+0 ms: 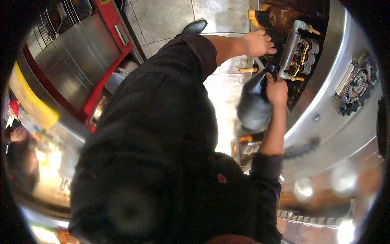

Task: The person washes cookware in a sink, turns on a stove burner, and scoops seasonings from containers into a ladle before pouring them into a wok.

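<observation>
And here's your right hand (277,90), closed around the narrow neck of a dark, rounded thing (254,110), right of centre in the frame. Its long axis runs from that neck down and slightly left to a broad, blurred bulge, so the bulk hangs to the left of your right wrist, just in from the steel cooktop (302,122). Over to your left hand (259,43), up above the neck and a touch left: fingers loosely bent, close to the dark recess by the metal pipe (289,51), and you can't tell from here whether they grip anything. Your right hand is clearly the nearer one, right on the neck, with your left just apart from it
</observation>
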`<state>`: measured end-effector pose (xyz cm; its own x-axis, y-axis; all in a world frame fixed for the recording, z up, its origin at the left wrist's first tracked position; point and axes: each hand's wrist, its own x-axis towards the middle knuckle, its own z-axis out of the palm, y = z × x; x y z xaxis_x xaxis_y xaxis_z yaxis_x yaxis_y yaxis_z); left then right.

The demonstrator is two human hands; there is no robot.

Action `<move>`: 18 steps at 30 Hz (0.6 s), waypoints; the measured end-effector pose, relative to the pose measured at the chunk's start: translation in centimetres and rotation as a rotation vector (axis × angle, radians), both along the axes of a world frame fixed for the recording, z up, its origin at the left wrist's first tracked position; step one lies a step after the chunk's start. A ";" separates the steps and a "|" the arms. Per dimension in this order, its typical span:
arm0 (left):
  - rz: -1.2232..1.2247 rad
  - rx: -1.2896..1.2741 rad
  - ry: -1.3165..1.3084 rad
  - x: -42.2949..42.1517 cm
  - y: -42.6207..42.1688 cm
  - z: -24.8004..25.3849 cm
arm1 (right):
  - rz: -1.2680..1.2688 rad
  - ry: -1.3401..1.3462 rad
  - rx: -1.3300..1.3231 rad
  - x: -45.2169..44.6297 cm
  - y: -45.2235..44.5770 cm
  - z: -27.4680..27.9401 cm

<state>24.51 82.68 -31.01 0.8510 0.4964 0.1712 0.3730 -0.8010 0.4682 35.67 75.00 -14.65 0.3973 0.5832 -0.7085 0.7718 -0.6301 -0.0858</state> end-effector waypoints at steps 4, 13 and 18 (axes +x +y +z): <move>0.009 0.004 -0.013 -0.1 0.1 0.6 | 0.069 -0.007 0.031 0.2 0.0 0.0; 0.034 0.046 -0.012 -0.1 0.1 0.6 | 0.100 -0.020 0.054 0.1 0.3 0.3; 0.026 0.010 -0.025 0.0 0.2 0.6 | 0.103 -0.003 0.074 0.4 0.2 -0.1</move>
<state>24.46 82.89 -30.41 0.8335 0.5162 0.1971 0.3819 -0.7959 0.4697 36.10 75.17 -14.72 0.3346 0.6717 -0.6609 0.8324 -0.5395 -0.1269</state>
